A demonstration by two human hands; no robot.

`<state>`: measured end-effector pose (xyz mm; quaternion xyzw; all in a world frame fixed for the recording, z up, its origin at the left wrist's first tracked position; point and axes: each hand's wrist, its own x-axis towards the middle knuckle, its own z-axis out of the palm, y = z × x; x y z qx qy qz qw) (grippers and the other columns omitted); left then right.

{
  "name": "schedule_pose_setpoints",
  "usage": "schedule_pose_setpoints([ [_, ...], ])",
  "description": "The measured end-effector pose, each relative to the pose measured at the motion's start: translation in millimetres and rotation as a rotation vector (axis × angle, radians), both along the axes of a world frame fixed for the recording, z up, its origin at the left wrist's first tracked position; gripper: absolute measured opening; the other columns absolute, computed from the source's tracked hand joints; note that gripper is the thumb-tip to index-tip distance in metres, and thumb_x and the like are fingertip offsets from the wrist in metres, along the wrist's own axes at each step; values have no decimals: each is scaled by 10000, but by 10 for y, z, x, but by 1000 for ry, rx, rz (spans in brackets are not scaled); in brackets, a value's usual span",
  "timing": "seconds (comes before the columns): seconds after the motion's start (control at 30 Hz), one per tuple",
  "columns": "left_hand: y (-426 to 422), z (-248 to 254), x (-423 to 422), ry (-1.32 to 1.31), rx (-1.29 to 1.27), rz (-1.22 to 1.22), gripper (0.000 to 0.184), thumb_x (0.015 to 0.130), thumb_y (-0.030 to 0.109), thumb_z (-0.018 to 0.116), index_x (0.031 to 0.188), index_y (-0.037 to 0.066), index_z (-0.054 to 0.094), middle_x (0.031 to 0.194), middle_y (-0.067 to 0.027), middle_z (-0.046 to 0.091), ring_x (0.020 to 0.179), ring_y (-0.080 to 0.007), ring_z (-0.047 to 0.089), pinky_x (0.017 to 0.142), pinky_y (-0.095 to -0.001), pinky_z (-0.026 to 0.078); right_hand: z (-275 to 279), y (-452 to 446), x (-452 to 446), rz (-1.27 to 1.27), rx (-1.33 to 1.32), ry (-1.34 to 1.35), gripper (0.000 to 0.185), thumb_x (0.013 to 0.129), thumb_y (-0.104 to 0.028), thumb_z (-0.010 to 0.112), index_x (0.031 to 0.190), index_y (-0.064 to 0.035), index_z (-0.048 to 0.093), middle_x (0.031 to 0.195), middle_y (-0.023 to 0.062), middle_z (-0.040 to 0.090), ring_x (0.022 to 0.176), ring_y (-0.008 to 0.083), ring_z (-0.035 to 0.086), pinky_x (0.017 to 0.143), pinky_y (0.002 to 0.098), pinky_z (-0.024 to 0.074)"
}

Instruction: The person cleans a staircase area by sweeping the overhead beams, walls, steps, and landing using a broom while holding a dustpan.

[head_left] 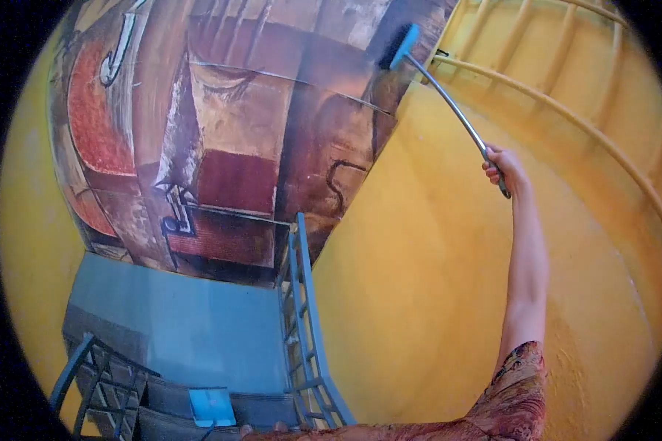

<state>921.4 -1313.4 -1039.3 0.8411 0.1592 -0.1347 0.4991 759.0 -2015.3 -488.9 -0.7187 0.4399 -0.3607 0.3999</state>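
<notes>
My right hand [502, 167] is raised and closed around the dark grip of a long-handled brush [456, 110]. Its metal pole slants up to the left, ending in a blue head with dark bristles against the upper right part of a large painted mural [235, 140]. A light blue dustpan [213, 406] shows low in the view, with a thin dark handle running down out of frame. Small skin-coloured bits near the bottom edge may be my left hand [261, 428]; the fingers are too cut off to read, and I cannot tell whether they touch the dustpan handle.
Dark steps [261, 408] lie below, flanked by a blue-grey metal railing [309, 323] and another railing [88, 375] at lower left. Yellow wall [419, 294] fills the right side. Curved yellow bars [559, 103] run across the upper right, near the brush pole.
</notes>
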Motion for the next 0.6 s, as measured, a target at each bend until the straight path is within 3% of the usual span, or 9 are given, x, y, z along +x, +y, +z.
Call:
schedule_pose_setpoints([
  [0.07,129,-277,24,31,20,-33,274,797,247,574,762,-23,605,634,-95,565,578,-193,469,551,-345,393,-150,292,79,-14,-108,52,365,866,-172,505,1230,-144,498,592,13,451,424,71,398,342,213,318],
  [0.1,189,-529,31,33,-32,-52,271,798,245,572,778,-22,606,635,-91,564,565,-188,460,538,-339,388,-239,540,182,-10,-137,65,348,894,-182,480,1239,-139,477,639,14,454,437,44,375,352,173,315],
  [0.17,205,-533,50,36,-75,-72,268,800,244,570,793,-22,608,637,-86,563,553,-183,451,525,-334,382,-370,553,269,65,-79,5,350,897,-183,480,1244,-138,474,642,14,458,441,46,378,355,170,314],
  [0.23,24,-213,56,156,-39,52,223,803,208,551,806,-7,612,619,-69,551,509,-166,420,498,-319,360,-525,538,334,116,-34,-42,362,888,-187,494,1247,-147,475,632,15,464,442,58,392,358,179,312],
  [0.3,157,-378,29,119,-83,-2,214,805,196,541,837,3,627,627,-71,562,481,-159,408,481,-317,380,-677,563,405,162,24,-81,375,880,-191,508,1251,-155,476,623,16,471,442,69,406,360,188,309],
  [0.37,347,-923,22,92,-104,-60,215,806,185,530,868,13,642,636,-72,573,454,-153,397,463,-316,400,-955,617,488,236,101,-173,383,884,-183,505,1263,-161,461,643,18,480,445,66,402,366,173,300],
  [0.43,586,-1683,11,2,-260,326,367,786,162,631,1062,12,440,581,-71,509,434,-157,464,362,-275,368,-1325,662,518,245,162,-202,389,882,-180,509,1268,-164,456,654,19,483,448,63,400,369,166,294],
  [0.53,230,-649,41,261,-165,280,363,786,153,631,1056,18,429,546,-77,503,383,-157,441,331,-277,344,-2032,650,480,205,208,-202,361,882,-171,505,1242,-164,485,614,11,470,441,76,403,362,199,304],
  [0.6,131,-489,26,216,-171,243,18,806,48,503,815,35,512,504,-52,477,338,-104,395,292,-232,283,-2654,589,323,119,252,-158,353,879,-168,505,1232,-165,495,598,10,466,433,83,404,358,213,309],
])
